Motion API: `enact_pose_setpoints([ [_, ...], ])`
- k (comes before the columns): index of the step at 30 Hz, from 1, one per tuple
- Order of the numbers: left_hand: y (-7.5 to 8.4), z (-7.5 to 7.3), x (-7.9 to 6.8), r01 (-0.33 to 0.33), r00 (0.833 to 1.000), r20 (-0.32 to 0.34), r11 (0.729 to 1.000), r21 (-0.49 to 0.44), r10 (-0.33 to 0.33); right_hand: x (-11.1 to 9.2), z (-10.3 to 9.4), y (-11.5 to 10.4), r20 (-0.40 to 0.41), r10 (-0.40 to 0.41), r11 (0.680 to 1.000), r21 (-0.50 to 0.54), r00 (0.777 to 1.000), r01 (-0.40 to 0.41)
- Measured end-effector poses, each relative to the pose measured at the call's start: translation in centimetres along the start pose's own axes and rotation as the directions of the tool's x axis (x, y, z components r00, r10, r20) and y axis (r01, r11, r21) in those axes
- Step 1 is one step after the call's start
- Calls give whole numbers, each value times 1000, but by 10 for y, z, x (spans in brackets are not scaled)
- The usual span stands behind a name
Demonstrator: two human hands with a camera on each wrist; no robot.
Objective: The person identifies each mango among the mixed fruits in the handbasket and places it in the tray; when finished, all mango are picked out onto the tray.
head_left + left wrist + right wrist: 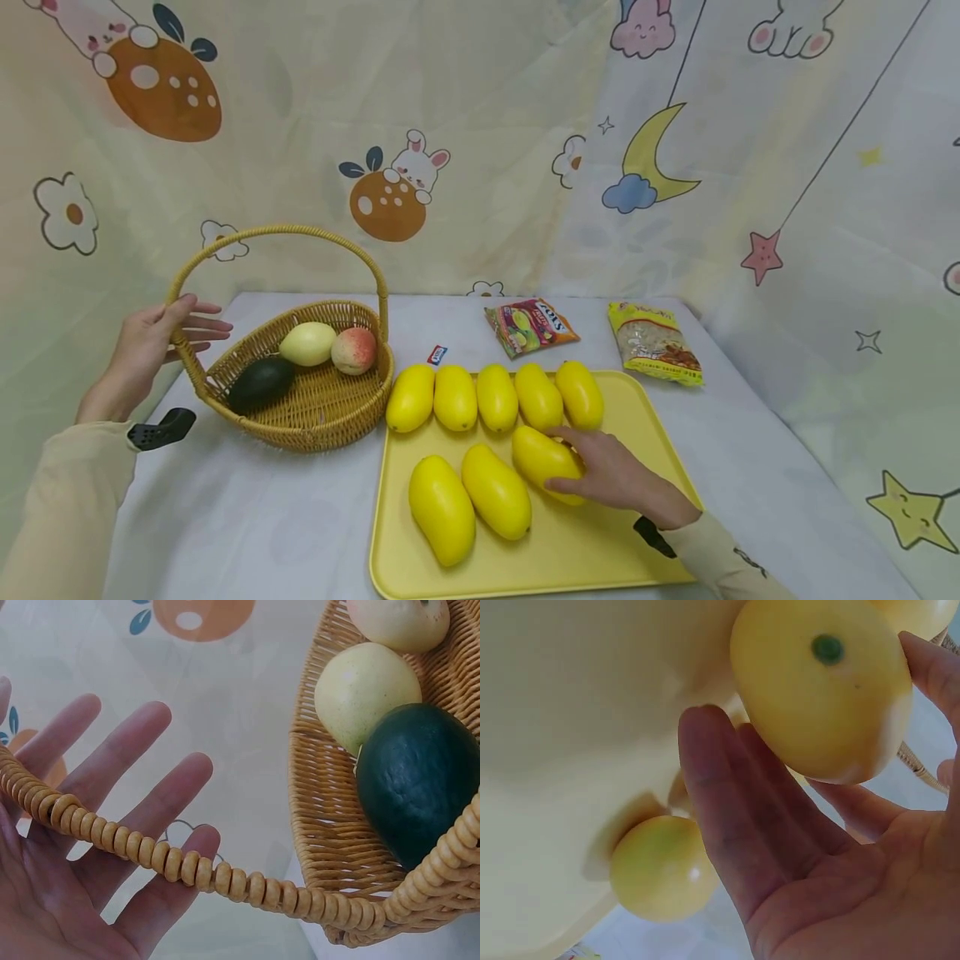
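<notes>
My left hand [153, 346] touches the handle of a wicker basket [330, 429] on its left side, fingers stretched out. In the left wrist view, the beaded handle [240, 886] crosses in front of the palm and the straight fingers. Inside the basket lie a dark green oval fruit [261, 384], a pale yellow-green fruit [307, 344] and a peach [354, 350]. My right hand [611, 471] holds a yellow mango [542, 454] between thumb and fingers, over the yellow tray [592, 558]. Two more mangoes, a left one [442, 510] and a middle one [497, 492], lie beside it.
Several mangoes, among them a left-end mango [411, 398], line the tray's back edge. Behind stand a colourful snack bag [531, 327], a yellow-topped packet [654, 342] and a tiny blue-and-red wrapper [437, 355]. Patterned cloth [480, 108] hangs behind the white table [247, 517].
</notes>
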State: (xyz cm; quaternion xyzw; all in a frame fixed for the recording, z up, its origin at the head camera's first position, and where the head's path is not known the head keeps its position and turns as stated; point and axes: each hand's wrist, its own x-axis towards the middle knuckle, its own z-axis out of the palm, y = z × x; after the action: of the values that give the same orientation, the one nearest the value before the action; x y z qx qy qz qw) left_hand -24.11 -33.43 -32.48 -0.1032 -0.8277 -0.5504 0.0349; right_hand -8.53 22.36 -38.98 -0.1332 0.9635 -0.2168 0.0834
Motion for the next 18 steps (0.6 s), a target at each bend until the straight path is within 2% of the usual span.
enact_pose_setpoints([
  [5,-1,-1,0,1,1000,2,1000,-8,-1,-1,0,-2,-76,-2,998,-66,997,-3],
  [10,-1,0,-1,-2,1000,-4,1000,-9,2,-1,-2,-3,-158,-72,988,-145,985,49],
  [18,2,2,-3,4,1000,-17,1000,6,-3,2,-5,-5,-186,-127,975,-205,974,88],
])
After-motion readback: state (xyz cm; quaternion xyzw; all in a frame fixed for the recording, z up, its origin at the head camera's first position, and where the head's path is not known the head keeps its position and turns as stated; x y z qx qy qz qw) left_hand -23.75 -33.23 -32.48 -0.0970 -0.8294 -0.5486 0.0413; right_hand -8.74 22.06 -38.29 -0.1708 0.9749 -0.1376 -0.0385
